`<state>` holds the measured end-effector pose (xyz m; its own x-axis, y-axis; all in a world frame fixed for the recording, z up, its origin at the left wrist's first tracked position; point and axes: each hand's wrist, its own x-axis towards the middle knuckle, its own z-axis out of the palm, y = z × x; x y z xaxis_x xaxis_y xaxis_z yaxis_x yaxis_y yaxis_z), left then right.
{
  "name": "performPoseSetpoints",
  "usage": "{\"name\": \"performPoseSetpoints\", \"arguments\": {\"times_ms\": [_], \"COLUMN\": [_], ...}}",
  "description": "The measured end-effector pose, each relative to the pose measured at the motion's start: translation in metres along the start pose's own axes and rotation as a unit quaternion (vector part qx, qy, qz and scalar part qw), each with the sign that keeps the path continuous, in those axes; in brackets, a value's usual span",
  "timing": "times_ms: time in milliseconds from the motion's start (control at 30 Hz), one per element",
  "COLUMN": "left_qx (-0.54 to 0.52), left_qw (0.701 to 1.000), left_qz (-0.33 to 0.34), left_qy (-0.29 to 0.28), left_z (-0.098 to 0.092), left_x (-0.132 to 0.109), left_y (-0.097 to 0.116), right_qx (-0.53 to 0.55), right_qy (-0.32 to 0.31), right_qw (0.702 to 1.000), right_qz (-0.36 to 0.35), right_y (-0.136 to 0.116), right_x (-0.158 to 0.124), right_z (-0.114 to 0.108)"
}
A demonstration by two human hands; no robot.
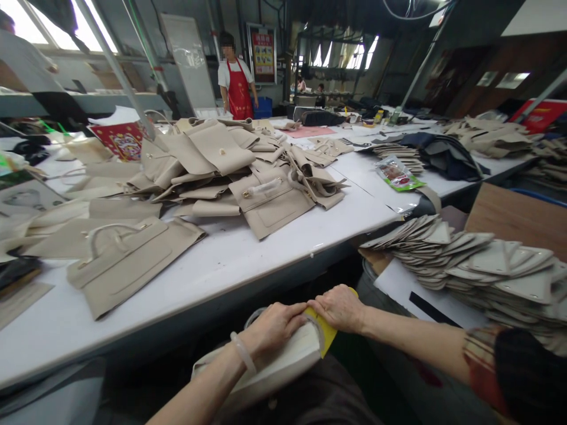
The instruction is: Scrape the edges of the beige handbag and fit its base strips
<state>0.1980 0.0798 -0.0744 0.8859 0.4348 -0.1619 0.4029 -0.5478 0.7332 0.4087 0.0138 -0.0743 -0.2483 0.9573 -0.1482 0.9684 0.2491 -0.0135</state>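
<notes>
Pale piece (290, 354) lies over the lap, below the near edge of the white table (266, 260), one end pointing right. The left hand (278, 328) rests on top of it, fingers bent near the yellow sheet (326, 335) (whether they pinch or merely press, I cannot tell), while the right hand (339, 310) is closed on that sheet at the piece's end. The lap seems to serve as a support, and the two hands set close together probably keep piece and sheet from slipping apart. Counted: one pale piece, one yellow sheet, two beige panels (128, 268) with handles near the table edge, one packet (398, 173); the beige pile (217, 150) and pale stack (478, 262) overlap too much to count
</notes>
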Motion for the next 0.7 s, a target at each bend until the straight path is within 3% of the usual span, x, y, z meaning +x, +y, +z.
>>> {"name": "performPoseSetpoints", "arguments": {"times_ms": [333, 533, 633, 700], "left_qx": [0.009, 0.056, 0.064, 0.054], "left_qw": [1.000, 0.997, 0.995, 0.996], "left_qz": [0.009, -0.018, -0.029, -0.037], "left_qy": [0.022, 0.059, 0.064, 0.063], "left_z": [-0.001, -0.001, -0.003, -0.008], "left_x": [-0.007, -0.012, -0.013, -0.018], "left_y": [-0.006, -0.004, -0.001, -0.001], "right_qx": [-0.014, -0.039, 0.063, 0.187], "right_qy": [-0.012, 0.017, 0.071, 0.116], "right_qw": [0.992, 0.991, 0.989, 0.967], "right_qz": [0.125, 0.129, 0.114, 0.128], "right_y": [-0.042, -0.059, -0.056, -0.050], "right_x": [-0.014, -0.017, -0.016, -0.015], "right_z": [0.002, 0.008, 0.020, 0.028]}}
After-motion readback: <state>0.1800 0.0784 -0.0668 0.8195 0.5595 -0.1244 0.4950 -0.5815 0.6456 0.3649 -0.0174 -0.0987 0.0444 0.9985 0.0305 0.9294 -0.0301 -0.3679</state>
